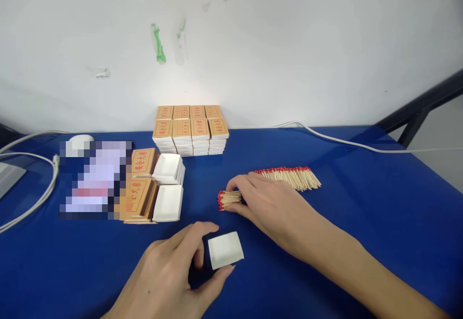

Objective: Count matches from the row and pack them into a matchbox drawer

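Observation:
My right hand (265, 198) has its fingers and thumb closed round a bunch of matches (228, 199), whose red heads point left. Behind that hand, a row of loose matches (300, 178) lies on the blue table with the heads toward the wall. A small white matchbox tray (226, 250) rests near the front. Around it curves my left hand (181, 266), its thumb by the near edge and its index finger by the far left corner. Those fingers are apart, and the thumb may touch the tray.
Orange matchboxes (191, 128) stand stacked against the wall. Left of centre are white trays (168, 203) and orange matchbox sleeves (139, 196). Beside them lies a blurred-out phone (99, 177), with a white mouse (80, 143) behind. White cables (333, 140) cross both sides.

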`<state>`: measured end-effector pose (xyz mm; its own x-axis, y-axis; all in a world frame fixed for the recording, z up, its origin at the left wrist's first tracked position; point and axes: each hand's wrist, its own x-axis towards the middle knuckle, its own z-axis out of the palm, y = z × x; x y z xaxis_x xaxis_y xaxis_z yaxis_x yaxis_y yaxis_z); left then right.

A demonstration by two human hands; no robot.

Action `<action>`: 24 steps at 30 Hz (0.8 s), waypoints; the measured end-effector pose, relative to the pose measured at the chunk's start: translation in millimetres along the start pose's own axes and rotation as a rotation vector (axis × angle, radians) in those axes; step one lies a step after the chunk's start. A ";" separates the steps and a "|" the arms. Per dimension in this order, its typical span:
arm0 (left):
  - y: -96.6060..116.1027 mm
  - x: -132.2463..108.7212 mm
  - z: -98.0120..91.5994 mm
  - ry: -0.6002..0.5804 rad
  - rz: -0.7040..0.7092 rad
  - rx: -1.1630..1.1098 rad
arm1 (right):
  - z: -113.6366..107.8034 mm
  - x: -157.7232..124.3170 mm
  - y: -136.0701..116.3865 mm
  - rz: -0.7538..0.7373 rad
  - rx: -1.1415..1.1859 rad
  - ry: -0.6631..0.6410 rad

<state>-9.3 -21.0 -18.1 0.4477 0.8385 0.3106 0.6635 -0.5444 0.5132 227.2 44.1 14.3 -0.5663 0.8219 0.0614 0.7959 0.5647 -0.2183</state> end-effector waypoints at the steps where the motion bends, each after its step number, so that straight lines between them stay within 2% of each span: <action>1: 0.1 0.8 0.0 0.005 -0.003 -0.009 | 0.2 -0.2 -0.1 0.006 0.005 0.000; 14: -0.8 0.4 0.3 -0.005 -0.044 -0.035 | 0.7 -3.5 -2.9 0.001 0.084 0.015; 24: 0.1 4.4 -3.0 -0.021 -0.050 -0.043 | -5.5 -2.9 -0.5 -0.025 0.034 0.055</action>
<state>-9.1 -17.2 -14.3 0.4272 0.8639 0.2668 0.6593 -0.4996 0.5619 229.7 41.9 19.5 -0.5722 0.8112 0.1204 0.7737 0.5827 -0.2487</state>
